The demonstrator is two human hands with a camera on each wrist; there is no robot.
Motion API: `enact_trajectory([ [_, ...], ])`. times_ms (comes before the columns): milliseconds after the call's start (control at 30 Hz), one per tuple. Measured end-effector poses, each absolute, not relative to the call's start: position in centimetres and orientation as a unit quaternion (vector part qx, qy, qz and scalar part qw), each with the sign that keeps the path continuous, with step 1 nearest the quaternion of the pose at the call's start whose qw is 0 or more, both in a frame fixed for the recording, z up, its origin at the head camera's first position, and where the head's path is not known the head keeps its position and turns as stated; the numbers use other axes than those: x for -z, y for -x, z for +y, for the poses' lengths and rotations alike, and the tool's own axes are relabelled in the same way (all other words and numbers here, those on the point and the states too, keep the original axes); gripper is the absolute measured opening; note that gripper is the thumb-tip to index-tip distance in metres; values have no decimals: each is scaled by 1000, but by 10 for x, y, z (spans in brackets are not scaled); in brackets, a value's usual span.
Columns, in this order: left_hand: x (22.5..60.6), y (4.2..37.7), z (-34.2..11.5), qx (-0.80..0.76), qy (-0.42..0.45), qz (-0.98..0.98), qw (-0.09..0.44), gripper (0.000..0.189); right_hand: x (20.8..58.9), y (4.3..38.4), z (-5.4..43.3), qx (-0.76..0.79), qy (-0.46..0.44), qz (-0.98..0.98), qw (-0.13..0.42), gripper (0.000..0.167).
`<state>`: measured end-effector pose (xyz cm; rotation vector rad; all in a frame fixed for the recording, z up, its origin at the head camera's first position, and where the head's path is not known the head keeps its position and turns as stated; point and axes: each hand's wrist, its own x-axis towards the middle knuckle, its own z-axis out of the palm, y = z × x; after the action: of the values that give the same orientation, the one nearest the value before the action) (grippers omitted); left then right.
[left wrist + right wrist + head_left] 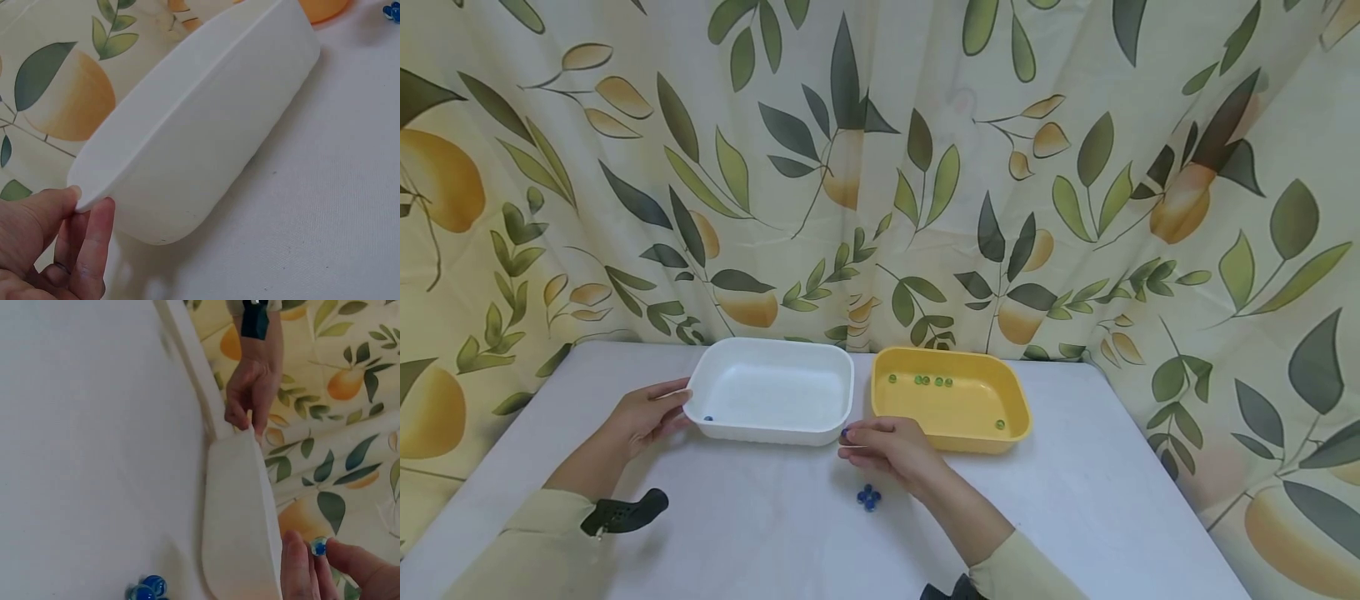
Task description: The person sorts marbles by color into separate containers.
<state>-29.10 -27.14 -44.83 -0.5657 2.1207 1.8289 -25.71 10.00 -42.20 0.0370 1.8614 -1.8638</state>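
My left hand pinches the left rim of a white tray between thumb and fingers, as the left wrist view shows closely. One blue marble lies inside, near the tray's front left corner. Between thumb and fingertips of my right hand is a clear marble with a blue core. That hand is just off the white tray's front right corner, with the yellow tray right behind it. A small cluster of blue marbles sits on the table in front of the right hand.
Several green marbles lie in the yellow tray, most along its back and one at the front right. The trays stand side by side on a white-covered table. A leaf-and-fruit patterned curtain hangs directly behind.
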Motion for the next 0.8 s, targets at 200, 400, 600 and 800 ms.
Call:
enact_trajectory([
  [200, 451, 291, -272, -634, 192, 736, 140, 62, 419, 266, 92, 680, -8, 690, 248, 35],
  [400, 448, 290, -271, -636, 190, 734, 140, 62, 417, 276, 84, 667, -20, 707, 232, 28],
  [600, 447, 289, -272, -642, 191, 728, 143, 63, 415, 285, 77, 658, -25, 719, 223, 27],
  [800, 446, 289, -272, -639, 191, 731, 144, 63, 414, 290, 74, 646, -20, 731, 220, 28],
])
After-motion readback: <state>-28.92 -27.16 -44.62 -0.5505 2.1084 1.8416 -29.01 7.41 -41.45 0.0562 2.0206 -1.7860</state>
